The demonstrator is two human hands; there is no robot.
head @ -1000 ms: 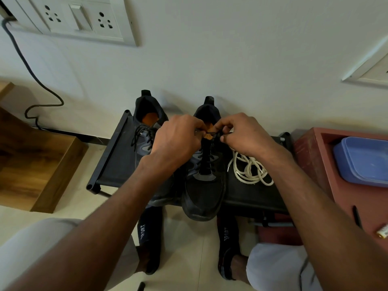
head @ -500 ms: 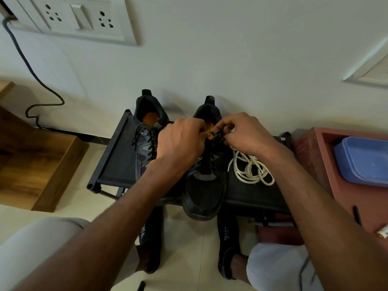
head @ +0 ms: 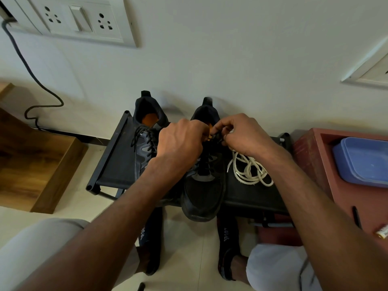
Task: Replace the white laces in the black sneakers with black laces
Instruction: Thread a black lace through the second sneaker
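Observation:
Two black sneakers stand side by side on a low black rack (head: 114,162), heels to the wall. The left sneaker (head: 144,131) has black laces threaded through it. Over the top eyelets of the right sneaker (head: 202,190), my left hand (head: 180,141) and my right hand (head: 243,135) meet, and each pinches a strand of the black lace (head: 216,137). My hands hide the knot area. The removed white laces (head: 249,170) lie in a loose heap on the rack, right of the right sneaker.
A red shelf (head: 310,148) with a blue plastic box (head: 363,160) stands to the right. A wooden stand (head: 35,162) is at the left, below a wall socket panel (head: 77,17) with a cable (head: 31,74). My socked feet (head: 227,242) rest on the tiled floor under the rack.
Both hands have stayed over the right sneaker's top eyelets. The fingers have shifted slightly on the black lace, and the hands have drawn a little closer together.

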